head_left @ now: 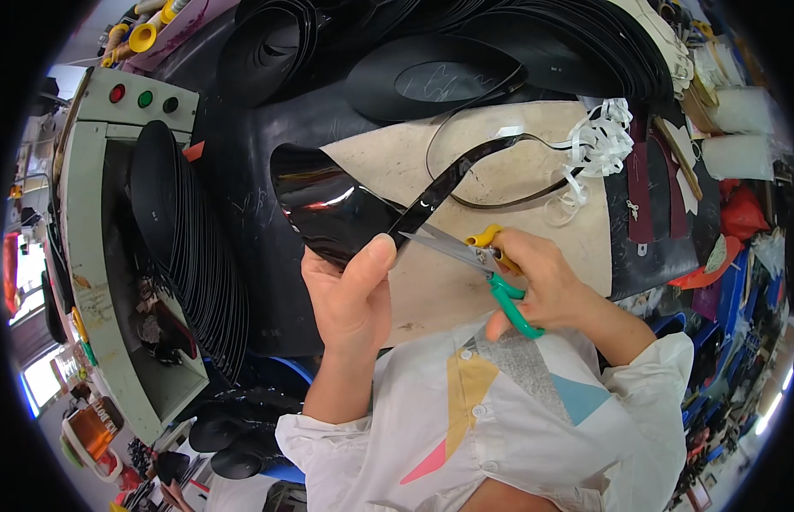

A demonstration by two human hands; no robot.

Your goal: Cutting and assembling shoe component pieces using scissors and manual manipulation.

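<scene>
Over the beige sheet (534, 256) on the dark counter (260, 196), grips a glossy black curved piece (324, 205) in the left hand (354, 290), with the thumb over its near edge. Grasps scissors (478, 256) by their green and yellow handles in the right hand (538, 277), with the blades at the lower end of a glossy black strip (448, 183). Faces curled white ribbon (598, 145) near the sheet's far right corner.

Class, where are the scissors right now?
In the head view, the scissors are just right of centre, held in the right hand, blades beside the lower end of the glossy black strip.
</scene>
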